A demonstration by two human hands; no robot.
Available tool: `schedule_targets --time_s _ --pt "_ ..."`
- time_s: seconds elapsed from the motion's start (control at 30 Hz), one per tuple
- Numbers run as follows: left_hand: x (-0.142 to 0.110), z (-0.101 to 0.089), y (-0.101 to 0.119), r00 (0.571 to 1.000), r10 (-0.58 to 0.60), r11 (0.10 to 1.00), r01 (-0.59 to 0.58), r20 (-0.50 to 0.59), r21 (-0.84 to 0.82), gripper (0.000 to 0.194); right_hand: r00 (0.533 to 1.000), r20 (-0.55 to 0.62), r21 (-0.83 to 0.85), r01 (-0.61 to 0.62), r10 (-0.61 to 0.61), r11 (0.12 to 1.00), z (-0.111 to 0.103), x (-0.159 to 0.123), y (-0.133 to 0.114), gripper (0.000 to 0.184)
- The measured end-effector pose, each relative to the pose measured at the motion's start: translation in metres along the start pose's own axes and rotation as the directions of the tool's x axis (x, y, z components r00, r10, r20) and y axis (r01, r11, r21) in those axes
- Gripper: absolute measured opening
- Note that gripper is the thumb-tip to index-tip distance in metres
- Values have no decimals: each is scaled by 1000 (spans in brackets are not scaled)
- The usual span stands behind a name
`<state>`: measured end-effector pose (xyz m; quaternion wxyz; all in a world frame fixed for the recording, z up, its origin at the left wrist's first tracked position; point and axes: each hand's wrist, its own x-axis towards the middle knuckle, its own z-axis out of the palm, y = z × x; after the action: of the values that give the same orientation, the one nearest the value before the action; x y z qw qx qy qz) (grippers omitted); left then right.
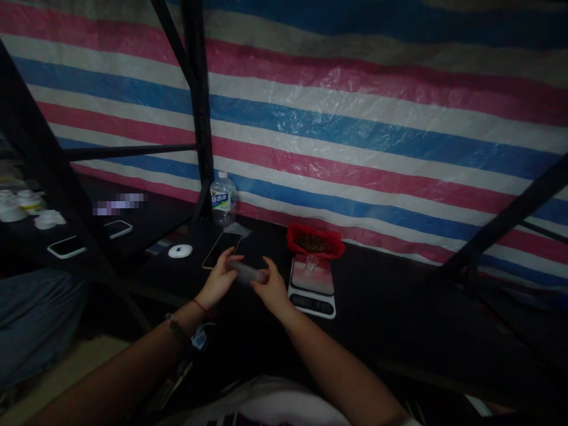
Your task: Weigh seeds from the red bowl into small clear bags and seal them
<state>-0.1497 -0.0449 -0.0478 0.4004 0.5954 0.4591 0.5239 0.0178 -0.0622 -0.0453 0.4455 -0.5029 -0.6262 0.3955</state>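
Observation:
My left hand (218, 277) and my right hand (271, 287) are closed on opposite ends of a pale translucent plastic piece (245, 272), held level above the black table. It is blurred, so its exact kind does not show. Right of my right hand lies a white digital kitchen scale (312, 283), bearing a small clear cup (312, 262). Behind the scale is an open red plastic bag (338, 246) filled with small brown pieces (314, 241). A phone (219, 251) rests just beyond my left hand.
A clear labelled bottle (223, 201) stands by the black metal post (199, 112), with a clear plastic bag (238, 230) before it. Left are a white oval case (180, 251), another phone (71, 245), white containers (11, 207) and a person's leg (39, 322). Striped sheeting (355, 130) hangs behind.

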Motion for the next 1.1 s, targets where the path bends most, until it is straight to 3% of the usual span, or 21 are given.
schedule_targets --time_s 0.33,0.57,0.7,0.87,1.0,1.1 --pt "-2 8 -18 996 6 1000 -8 85 24 79 999 52 7 6 -6 1000 3 1 3 71" --pt "-6 11 0 998 4 999 -2 55 -41 78 999 24 -22 -21 21 1000 1 -4 -3 84" --pt "-7 8 6 998 -62 997 61 -4 -38 69 998 -61 -186 -15 3 983 -6 -5 -2 58" --pt "-7 6 4 997 -61 995 64 -39 70 54 1000 -16 -339 -1 -4 941 -13 -4 -3 25" --pt "-8 6 7 999 -27 998 29 -41 50 53 1000 2 -397 9 -9 918 -13 -3 -4 16" --pt "-10 8 6 999 -36 999 36 -3 4 60 999 31 -364 23 -13 931 -10 -3 -2 38"
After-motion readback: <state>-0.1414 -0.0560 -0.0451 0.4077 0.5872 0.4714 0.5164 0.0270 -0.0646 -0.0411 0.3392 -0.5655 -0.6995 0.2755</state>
